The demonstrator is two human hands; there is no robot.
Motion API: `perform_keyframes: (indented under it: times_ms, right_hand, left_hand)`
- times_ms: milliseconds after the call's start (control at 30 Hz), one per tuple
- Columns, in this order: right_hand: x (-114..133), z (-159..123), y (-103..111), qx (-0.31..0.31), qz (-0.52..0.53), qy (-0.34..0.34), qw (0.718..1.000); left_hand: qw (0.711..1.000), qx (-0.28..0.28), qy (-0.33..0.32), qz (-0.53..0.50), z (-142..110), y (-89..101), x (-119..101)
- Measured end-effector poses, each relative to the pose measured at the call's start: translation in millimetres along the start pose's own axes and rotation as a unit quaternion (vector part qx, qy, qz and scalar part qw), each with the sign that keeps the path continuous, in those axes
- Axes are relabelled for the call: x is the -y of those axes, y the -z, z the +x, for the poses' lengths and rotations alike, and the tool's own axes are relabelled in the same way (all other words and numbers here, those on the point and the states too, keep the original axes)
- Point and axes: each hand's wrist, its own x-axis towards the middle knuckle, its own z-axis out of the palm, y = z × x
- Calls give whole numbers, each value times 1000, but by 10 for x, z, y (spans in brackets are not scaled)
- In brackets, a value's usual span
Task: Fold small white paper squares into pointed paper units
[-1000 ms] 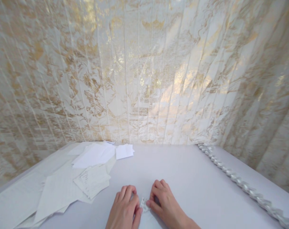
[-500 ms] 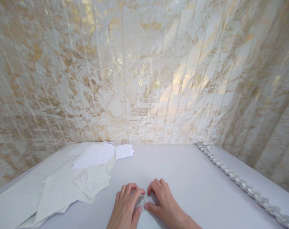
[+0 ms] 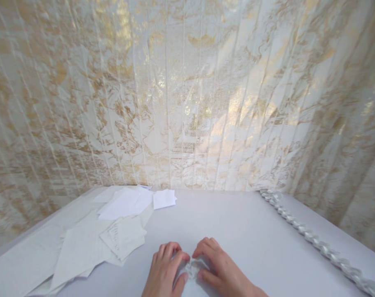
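At the bottom centre a small pale piece of paper (image 3: 191, 270) with greyish print lies low over the white table (image 3: 224, 218). My left hand (image 3: 166, 268) curls round its left side, thumb on the near part and index finger at the far end. From the right, my right hand (image 3: 220, 266) pinches the opposite side with bent fingers and thumb. The fingertips of both hands almost meet at the paper's far end. Parts of the paper are hidden under the fingers, and its exact folds are too small to make out.
Overlapping printed sheets (image 3: 79, 251) cover the table's left side, with smaller cut pieces (image 3: 128, 237) on top. Blank white sheets (image 3: 125, 202) and a small white stack (image 3: 164, 199) lie at the back. A braided grey-white paper chain (image 3: 317, 243) runs along the right. A patterned curtain (image 3: 187, 95) hangs behind.
The view has shifted slightly, so everything sits a little further right and lower. My right fingers have drawn in over the paper's far end, closer to my left fingertips.
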Motion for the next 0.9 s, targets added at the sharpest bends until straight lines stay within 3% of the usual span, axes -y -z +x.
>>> perform_keyframes:
  times_ms: [200,367,600,767,900]
  right_hand:
    - [78,70,-135,29,-149,41,988]
    - [79,39,-138,15,-187,34,982]
    - [93,28,-158,-2,23,-24,999]
    - [71,58,-215,1,191,-44,981]
    - [95,67,-251,-6,223,-53,973]
  left_hand:
    - [1000,-19,9,-10,-5,-17,-33]
    - [999,-24,37,-14,10,-4,-60]
    - [996,-33,19,-87,-10,-54,10]
    - [993,-27,23,-114,-18,-83,36]
    - [995,-6,12,-95,-17,-82,34]
